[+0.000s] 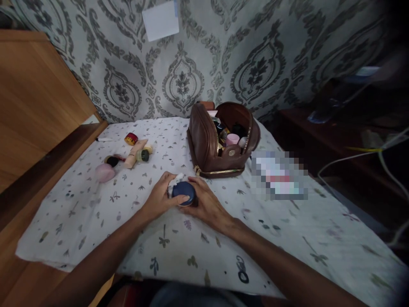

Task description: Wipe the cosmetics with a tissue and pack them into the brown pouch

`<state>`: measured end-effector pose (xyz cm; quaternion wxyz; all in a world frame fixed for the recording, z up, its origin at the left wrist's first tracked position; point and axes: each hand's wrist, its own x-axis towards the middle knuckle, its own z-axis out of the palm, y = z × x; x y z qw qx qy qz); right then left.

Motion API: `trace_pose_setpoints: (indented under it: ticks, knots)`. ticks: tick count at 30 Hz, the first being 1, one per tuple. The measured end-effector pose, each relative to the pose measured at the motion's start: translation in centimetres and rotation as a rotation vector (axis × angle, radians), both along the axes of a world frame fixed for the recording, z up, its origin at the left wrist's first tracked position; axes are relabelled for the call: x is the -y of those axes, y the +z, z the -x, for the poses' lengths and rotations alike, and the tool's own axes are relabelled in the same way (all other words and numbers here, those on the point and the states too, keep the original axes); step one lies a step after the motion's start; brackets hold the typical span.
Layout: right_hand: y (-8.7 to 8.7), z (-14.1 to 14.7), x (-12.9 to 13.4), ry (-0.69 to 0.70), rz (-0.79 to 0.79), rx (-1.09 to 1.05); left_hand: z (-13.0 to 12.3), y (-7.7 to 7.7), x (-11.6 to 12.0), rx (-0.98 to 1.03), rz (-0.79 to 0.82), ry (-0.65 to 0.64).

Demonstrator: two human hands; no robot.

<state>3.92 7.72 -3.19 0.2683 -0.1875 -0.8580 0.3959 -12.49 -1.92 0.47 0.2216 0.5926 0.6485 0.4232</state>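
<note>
Both hands meet around a round container with a dark blue lid [183,193], just in front of the brown bag. My left hand [161,197] grips its left side, thumb over the lid's lower edge, and has a crumpled white tissue or cloth [175,180] by its fingers. From the right, my right hand [207,204] curls round the container's side. The brown leather bag [204,143] stands unzipped, with a pink-lidded jar [232,139] and several small items inside.
Left on the patterned cloth [96,238] lie a pink rounded item [105,172], a peach tube [136,153], a green-lidded jar [142,155], a red-and-gold round item [131,138] and a white pen-like item [105,139]. A blurred-out flat item [279,175] lies right of the bag.
</note>
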Motion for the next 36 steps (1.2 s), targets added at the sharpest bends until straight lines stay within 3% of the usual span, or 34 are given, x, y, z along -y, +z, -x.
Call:
trace_pose_setpoints:
  ticks: [6,9,13,17,23,29,32,36]
  knots:
    - [1.9,-0.2,0.6,-0.023,0.221,-0.071,-0.3,-0.3,0.8,-0.06,-0.087,-0.131]
    - [2.3,-0.1,0.6,-0.104,0.238,-0.162,-0.6,-0.1,0.9,-0.095,-0.173,-0.196]
    - [2.3,0.0,0.4,-0.239,0.223,-0.201,-1.1,-0.2,1.0,-0.186,-0.27,-0.14]
    - [2.7,0.0,0.4,-0.251,0.199,-0.108,-1.6,-0.3,1.3,-0.374,-0.442,-0.011]
    - [2.7,-0.5,0.7,-0.193,-0.016,0.116,-1.8,0.5,1.4,-0.718,-0.636,-0.119]
    - [1.7,-0.5,1.5,-0.156,-0.279,0.223,-2.1,0.5,1.4,-0.777,-0.514,-0.118]
    - [1.3,-0.3,1.7,-0.142,-0.381,0.238,-2.3,0.9,1.5,-0.644,-0.374,-0.033]
    - [1.4,-0.3,1.8,-0.131,-0.412,0.211,-1.9,1.7,1.4,-0.385,-0.053,0.051]
